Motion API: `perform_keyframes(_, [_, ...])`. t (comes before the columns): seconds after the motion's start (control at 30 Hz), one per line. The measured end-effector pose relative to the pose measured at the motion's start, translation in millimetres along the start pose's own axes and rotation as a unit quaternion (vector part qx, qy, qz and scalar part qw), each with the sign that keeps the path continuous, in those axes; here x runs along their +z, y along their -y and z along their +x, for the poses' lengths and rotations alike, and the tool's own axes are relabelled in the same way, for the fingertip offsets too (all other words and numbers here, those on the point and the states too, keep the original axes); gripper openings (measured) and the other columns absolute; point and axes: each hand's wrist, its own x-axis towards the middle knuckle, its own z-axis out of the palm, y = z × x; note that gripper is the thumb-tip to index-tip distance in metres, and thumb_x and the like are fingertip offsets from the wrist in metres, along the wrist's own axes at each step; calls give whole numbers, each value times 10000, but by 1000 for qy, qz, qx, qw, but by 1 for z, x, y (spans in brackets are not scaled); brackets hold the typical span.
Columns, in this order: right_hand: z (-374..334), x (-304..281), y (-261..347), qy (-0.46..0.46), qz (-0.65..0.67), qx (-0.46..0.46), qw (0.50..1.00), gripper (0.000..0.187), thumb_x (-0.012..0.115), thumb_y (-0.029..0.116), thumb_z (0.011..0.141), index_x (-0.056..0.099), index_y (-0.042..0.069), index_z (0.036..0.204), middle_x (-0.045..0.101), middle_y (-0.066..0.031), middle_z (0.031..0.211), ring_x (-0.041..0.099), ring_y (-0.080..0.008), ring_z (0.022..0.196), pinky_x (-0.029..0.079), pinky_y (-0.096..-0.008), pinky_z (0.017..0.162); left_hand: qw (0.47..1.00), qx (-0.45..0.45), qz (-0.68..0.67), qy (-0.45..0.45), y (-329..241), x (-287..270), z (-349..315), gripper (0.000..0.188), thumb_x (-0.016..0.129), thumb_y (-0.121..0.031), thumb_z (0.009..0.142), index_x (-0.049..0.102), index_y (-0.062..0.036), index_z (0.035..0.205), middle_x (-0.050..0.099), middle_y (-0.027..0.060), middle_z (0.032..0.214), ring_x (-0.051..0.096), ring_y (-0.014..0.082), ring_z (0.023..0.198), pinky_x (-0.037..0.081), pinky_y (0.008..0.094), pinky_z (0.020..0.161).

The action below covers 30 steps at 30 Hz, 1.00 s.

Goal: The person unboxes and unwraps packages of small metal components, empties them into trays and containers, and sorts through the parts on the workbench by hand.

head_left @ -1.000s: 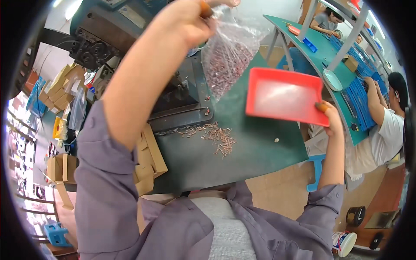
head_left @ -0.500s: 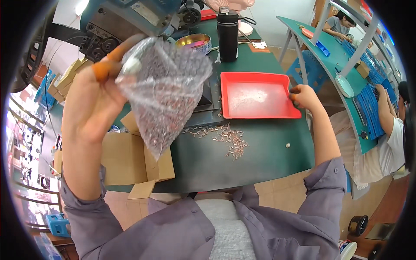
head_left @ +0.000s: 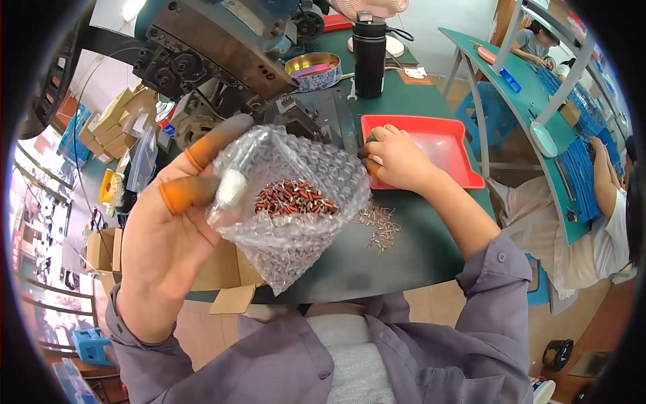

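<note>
My left hand [head_left: 182,209] grips a clear bubble-wrap bag [head_left: 296,236] by its left edge. Orange and dark covers sit on its thumb and finger, and a white rounded shape shows beside them through the film. The bag hangs tilted with its mouth spread, and small dark-red and silvery rod-like parts [head_left: 293,198] lie inside. At the bag's right edge my right hand [head_left: 400,160] has its covered fingers closed; they appear to pinch the film, though the fingertips are partly hidden. Behind that hand is a shallow red tray [head_left: 447,151].
Loose small parts [head_left: 382,227] are scattered on the green table [head_left: 431,249]. A cardboard box [head_left: 235,269] stands below the bag. Close behind are a heavy machine [head_left: 215,54], a round tin [head_left: 313,71] and a black bottle [head_left: 369,60]. People work at another table [head_left: 518,108] to the right.
My right hand has left the tray's right side and moved left to the bag. The bag has come lower and to the right, and its mouth is now spread, showing the parts.
</note>
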Motion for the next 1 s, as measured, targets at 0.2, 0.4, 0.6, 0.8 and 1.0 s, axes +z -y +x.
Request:
perform_keyframes(0.2, [3,1,-1,-21,-25,28,999,181,678,222,772,676,79,883,560,-80,933,519,-268,981,422,-392,842,998,-58,21,33,19,1,9,530,448,30,785,432,68,1314,608,107,1030,565,129,803,435,238,650])
perform_keyframes(0.4, [10,15,7,-17,-49,67,996,187,689,214,750,655,51,835,576,-93,921,527,-279,984,424,-401,851,995,-96,11,8,50,-13,22,480,428,58,792,488,38,1268,608,72,990,551,119,781,423,247,660])
perform_keyframes(0.6, [10,1,-2,-107,31,46,993,113,660,98,750,614,23,820,580,-117,889,562,-288,896,450,-385,788,993,-111,32,3,68,-22,27,464,394,78,818,483,22,1270,600,86,1083,572,141,905,431,258,767])
perform_keyframes(0.8, [7,-46,68,-55,364,-79,926,99,700,54,775,629,23,836,551,-37,834,544,-153,807,429,-285,692,992,-124,22,-28,67,-22,29,464,377,79,826,456,38,1281,570,125,1168,559,186,1070,421,309,942])
perform_keyframes(1.0, [-1,-43,41,-64,287,61,954,151,729,101,750,673,78,889,566,-49,833,553,-211,802,439,-302,713,993,-107,42,4,61,-37,16,494,405,58,812,436,54,1304,582,127,1145,566,174,1013,429,278,862])
